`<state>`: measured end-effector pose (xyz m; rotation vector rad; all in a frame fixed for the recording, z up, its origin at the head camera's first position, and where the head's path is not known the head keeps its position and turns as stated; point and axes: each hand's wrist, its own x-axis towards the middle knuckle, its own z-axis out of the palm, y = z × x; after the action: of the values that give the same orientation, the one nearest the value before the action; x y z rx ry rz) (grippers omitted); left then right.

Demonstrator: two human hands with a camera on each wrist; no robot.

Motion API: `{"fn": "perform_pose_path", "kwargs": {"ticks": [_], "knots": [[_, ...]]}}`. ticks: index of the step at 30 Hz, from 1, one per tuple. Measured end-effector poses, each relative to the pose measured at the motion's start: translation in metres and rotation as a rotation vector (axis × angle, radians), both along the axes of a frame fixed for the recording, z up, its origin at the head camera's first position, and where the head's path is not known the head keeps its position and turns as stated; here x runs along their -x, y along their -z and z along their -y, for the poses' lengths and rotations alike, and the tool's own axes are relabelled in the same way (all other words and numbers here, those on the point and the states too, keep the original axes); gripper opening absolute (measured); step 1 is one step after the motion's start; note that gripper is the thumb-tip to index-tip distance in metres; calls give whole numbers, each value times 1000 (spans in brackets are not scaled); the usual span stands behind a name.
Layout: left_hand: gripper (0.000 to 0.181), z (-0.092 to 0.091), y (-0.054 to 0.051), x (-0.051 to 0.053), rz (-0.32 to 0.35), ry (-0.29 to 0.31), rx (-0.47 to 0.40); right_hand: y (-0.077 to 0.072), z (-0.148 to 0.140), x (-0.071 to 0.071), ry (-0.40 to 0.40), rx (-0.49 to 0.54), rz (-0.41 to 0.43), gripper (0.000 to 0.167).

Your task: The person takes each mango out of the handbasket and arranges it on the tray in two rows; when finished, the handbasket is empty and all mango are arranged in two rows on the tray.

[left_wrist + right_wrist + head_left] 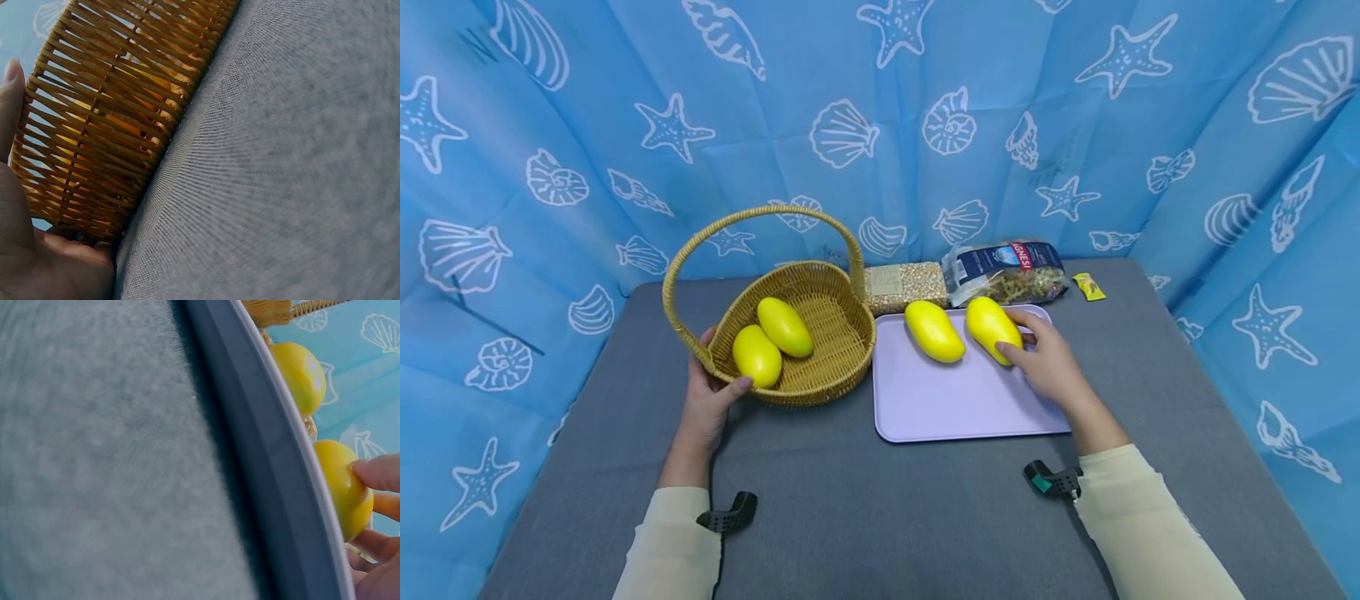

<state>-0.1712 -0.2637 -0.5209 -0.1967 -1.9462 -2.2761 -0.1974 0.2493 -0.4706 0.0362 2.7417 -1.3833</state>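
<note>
A wicker basket [831, 333] with a tall arched handle stands on the left of the table, two yellow mangoes [784, 327] inside it. My left hand [706, 408] holds the basket's left side, thumb at the rim; the left wrist view shows the woven wall [100, 119] close up beside the palm. On the lilac tray [940, 408] lie two more mangoes. The left one [935, 332] is untouched. Around the right mango [989, 325] curl the thumb and fingers of my right hand [1048, 362]; in the right wrist view this mango [340, 487] sits behind the tray's rim.
Behind the tray are a clear pack of pale grains [906, 285] and a bag of pasta [1011, 275]. A small yellow packet [1088, 287] lies at the back right. A blue curtain [880, 108] with shell prints hangs around the grey table [880, 517].
</note>
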Motion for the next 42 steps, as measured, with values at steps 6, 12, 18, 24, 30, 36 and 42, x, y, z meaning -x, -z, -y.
{"fn": "perform_pose_path", "kwargs": {"ticks": [6,12,18,24,30,36,42], "knots": [[93,-1,-2,0,1,-1,12,2,-2,2,13,8,-9,61],[93,-2,-3,1,-2,-1,0,-1,-1,2,15,-4,-4,61],[93,-2,-2,0,-7,-3,7,-1,-1,2,10,18,-9,61],[94,-1,-2,-1,-2,1,8,-1,-1,1,8,35,-17,63],[93,-1,0,-1,6,-1,7,-6,-4,-1,19,57,-47,65],[93,0,0,0,9,-1,21,-14,-8,-5,33,71,-93,66],[94,-1,0,-1,6,-3,23,-26,-11,-9,51,74,-155,65]]}}
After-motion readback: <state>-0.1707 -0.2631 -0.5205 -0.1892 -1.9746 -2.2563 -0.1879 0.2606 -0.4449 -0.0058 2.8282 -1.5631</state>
